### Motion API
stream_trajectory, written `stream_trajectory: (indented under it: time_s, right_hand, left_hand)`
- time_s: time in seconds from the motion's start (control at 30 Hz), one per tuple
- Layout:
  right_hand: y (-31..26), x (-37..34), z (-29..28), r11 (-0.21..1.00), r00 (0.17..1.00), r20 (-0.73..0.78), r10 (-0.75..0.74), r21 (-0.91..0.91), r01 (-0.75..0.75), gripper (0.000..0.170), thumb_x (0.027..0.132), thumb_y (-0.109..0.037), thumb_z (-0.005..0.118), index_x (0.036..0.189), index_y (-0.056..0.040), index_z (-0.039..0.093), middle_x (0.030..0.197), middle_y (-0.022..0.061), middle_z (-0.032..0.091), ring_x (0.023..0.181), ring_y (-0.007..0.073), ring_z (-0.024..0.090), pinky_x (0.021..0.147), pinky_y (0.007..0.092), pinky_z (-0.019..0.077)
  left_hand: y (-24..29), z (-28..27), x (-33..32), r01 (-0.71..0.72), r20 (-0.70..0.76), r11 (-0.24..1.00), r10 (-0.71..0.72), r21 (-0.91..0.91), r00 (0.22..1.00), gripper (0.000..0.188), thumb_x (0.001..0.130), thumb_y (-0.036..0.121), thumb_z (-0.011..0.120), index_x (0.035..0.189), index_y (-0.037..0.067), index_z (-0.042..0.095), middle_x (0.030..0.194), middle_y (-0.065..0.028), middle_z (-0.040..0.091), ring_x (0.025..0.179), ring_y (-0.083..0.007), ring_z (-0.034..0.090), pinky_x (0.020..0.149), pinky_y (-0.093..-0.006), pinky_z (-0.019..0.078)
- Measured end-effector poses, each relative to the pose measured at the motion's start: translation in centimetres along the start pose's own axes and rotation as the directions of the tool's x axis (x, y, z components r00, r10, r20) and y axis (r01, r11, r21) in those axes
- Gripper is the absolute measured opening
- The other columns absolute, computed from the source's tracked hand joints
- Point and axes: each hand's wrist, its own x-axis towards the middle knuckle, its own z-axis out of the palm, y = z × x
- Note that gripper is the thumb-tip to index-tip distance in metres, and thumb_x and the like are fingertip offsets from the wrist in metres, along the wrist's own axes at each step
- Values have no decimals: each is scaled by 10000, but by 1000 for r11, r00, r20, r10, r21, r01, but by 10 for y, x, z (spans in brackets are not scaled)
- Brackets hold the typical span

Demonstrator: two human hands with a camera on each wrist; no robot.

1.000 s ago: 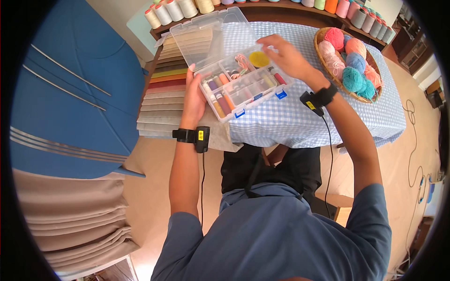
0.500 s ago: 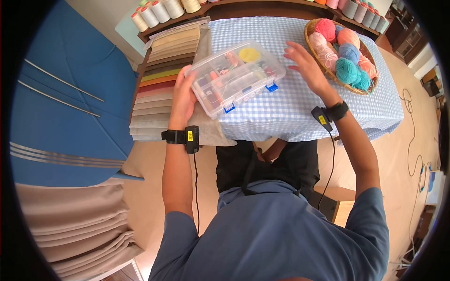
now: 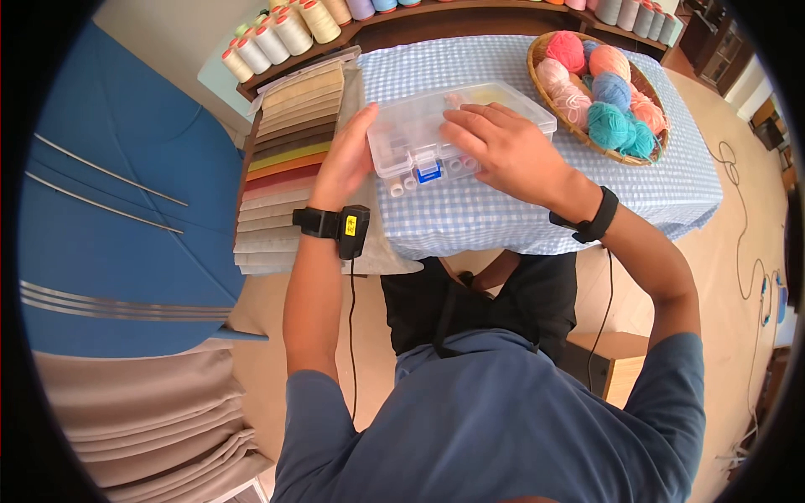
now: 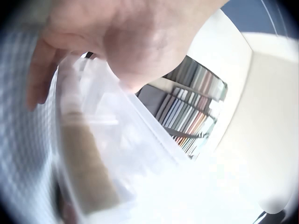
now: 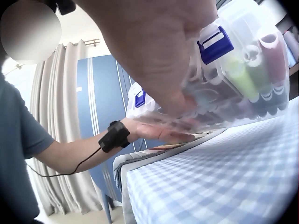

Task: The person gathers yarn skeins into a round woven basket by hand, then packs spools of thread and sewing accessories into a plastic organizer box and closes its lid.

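A clear plastic compartment box (image 3: 402, 134) with its lid down is over the checked cloth. Through its walls, spools of thread (image 3: 397, 189) show at the front. My left hand (image 3: 345, 163) holds the box's left end, thumb at the lid's edge; in the right wrist view its fingers (image 5: 166, 133) reach beneath the box. My right hand (image 3: 516, 155) grips the front right part, fingers across the lid and thumb against the front wall. One blue latch (image 3: 429, 172) shows between the hands; another latch (image 5: 216, 45) is beside the right hand in the right wrist view.
A wicker basket (image 3: 537, 63) of yarn balls stands at the back right. Fabric swatches (image 3: 289, 159) lie along the table's left side. Thread cones (image 3: 285, 33) line the shelf behind the blue-and-white checked tablecloth (image 3: 503, 226).
The lid, raised a second ago, has come down over the compartments. My right hand moved away to the right, then back onto the lid and front. The box has turned and shifted right.
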Motion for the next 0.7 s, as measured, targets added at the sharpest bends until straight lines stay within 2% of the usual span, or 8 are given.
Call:
stream_trajectory:
  time_s: [0.07, 0.1, 0.13, 0.17, 0.2, 0.27, 0.37, 0.7]
  right_hand:
    - [3, 0, 0, 999, 999, -16, 34, 4, -34, 377, 751, -91, 665, 1101, -62, 529, 1132, 118, 627, 1070, 309, 612, 892, 387, 508]
    - [5, 0, 1, 999, 999, -16, 37, 0, -37, 377, 751, -91, 665, 1101, -62, 529, 1132, 118, 627, 1070, 309, 612, 892, 387, 508]
    - [7, 1, 3, 998, 998, -16, 56, 2, -56, 360, 746, -85, 667, 1077, -63, 528, 1103, 109, 628, 1040, 300, 617, 875, 386, 512]
    - [8, 1, 5, 997, 997, -16, 78, 6, -78, 343, 741, -79, 669, 1053, -64, 528, 1075, 99, 629, 1010, 290, 623, 857, 385, 516]
    - [9, 0, 8, 996, 996, -16, 84, 8, -84, 343, 741, -79, 669, 1053, -64, 528, 1075, 99, 629, 1010, 290, 623, 857, 385, 516]
    - [13, 4, 14, 995, 994, 23, 102, 3, -102, 347, 729, -63, 675, 1042, -61, 526, 1013, 92, 623, 945, 286, 631, 820, 382, 520]
    - [13, 10, 16, 991, 993, 7, 120, 57, -120, 351, 711, -59, 678, 1030, -55, 533, 981, 93, 623, 918, 287, 637, 798, 383, 519]
    - [15, 16, 22, 990, 992, 10, 125, 71, -125, 349, 693, -64, 689, 1013, -50, 548, 934, 89, 624, 889, 287, 639, 779, 394, 509]
  left_hand:
    - [2, -2, 3, -222, -29, 893, 253, 391, 967, 283, 954, 253, 565, 1148, 47, 564, 1122, -90, 603, 1044, -220, 590, 881, -368, 490]
    - [5, -1, 1, -223, -23, 893, 252, 391, 967, 283, 954, 253, 565, 1148, 47, 564, 1122, -90, 603, 1044, -220, 590, 881, -368, 490]
    - [9, 0, -8, -482, 14, 567, 638, 668, 770, 252, 919, 226, 609, 1098, 50, 592, 1139, -98, 594, 1054, -244, 580, 894, -375, 482]
    - [11, 2, -18, -540, 186, 99, 874, 836, 448, 222, 883, 199, 654, 1048, 53, 619, 1155, -106, 585, 1063, -268, 571, 907, -382, 473]
    - [11, 12, -37, -540, 189, 99, 871, 836, 453, 222, 883, 199, 654, 1048, 53, 619, 1155, -106, 585, 1063, -268, 571, 907, -382, 473]
    - [6, 37, -74, -565, 518, -215, 725, 796, 454, 251, 807, 119, 719, 1033, 40, 643, 1246, -127, 549, 1168, -280, 532, 1007, -411, 423]
    - [-7, 47, -79, -498, 602, -358, 613, 790, 513, 277, 774, 113, 738, 1029, 64, 642, 1289, -131, 516, 1232, -328, 476, 1074, -470, 350]
    - [-24, 37, -61, -426, 569, -382, 625, 820, 535, 256, 764, 152, 770, 949, 69, 614, 1350, -129, 462, 1292, -336, 416, 1094, -543, 295]
